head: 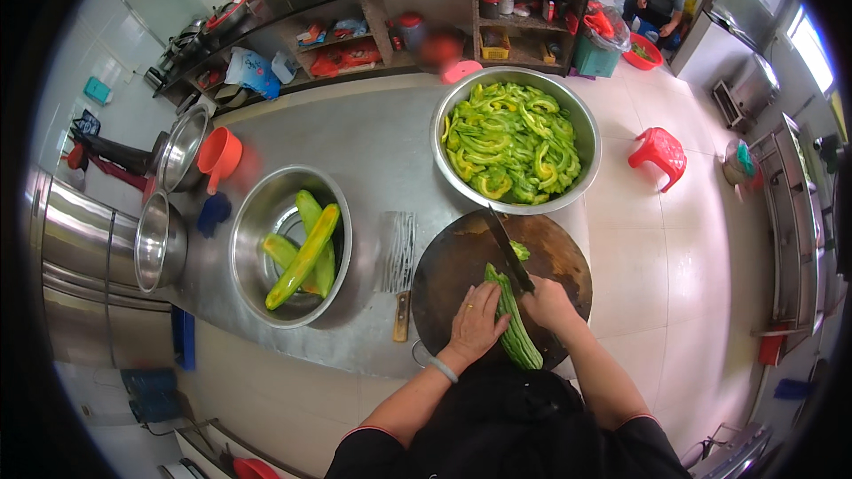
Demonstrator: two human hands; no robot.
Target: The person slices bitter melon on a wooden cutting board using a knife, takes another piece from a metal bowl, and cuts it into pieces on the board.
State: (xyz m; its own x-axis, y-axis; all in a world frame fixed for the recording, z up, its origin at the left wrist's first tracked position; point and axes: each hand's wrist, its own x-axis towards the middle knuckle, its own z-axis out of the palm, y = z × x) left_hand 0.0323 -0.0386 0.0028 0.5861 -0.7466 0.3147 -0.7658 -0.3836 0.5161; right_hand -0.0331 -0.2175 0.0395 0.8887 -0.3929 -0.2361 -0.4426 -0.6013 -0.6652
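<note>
On the round wooden chopping board (pixel 439 253), my left hand (pixel 476 322) rests on a long green bitter melon (pixel 519 339), fingers near its far end. My right hand (pixel 549 303) grips a dark-bladed knife (pixel 507 243), whose blade slants away over the board beside the melon. A few cut slices (pixel 519 251) lie just right of the blade. Beyond the board, a wide steel basin (pixel 594 169) holds a heap of sliced bitter melon (pixel 512 140). To the left, another steel basin (pixel 239 283) holds several long yellow-green melon pieces (pixel 306 256).
A cleaver (pixel 397 253) with a wooden handle lies left of the board on the steel table (pixel 353 126). A red dipper (pixel 219 152) and steel bowls (pixel 160 239) stand at the table's left. A red stool (pixel 659 154) is on the floor; a person (pixel 659 0) sits at far right.
</note>
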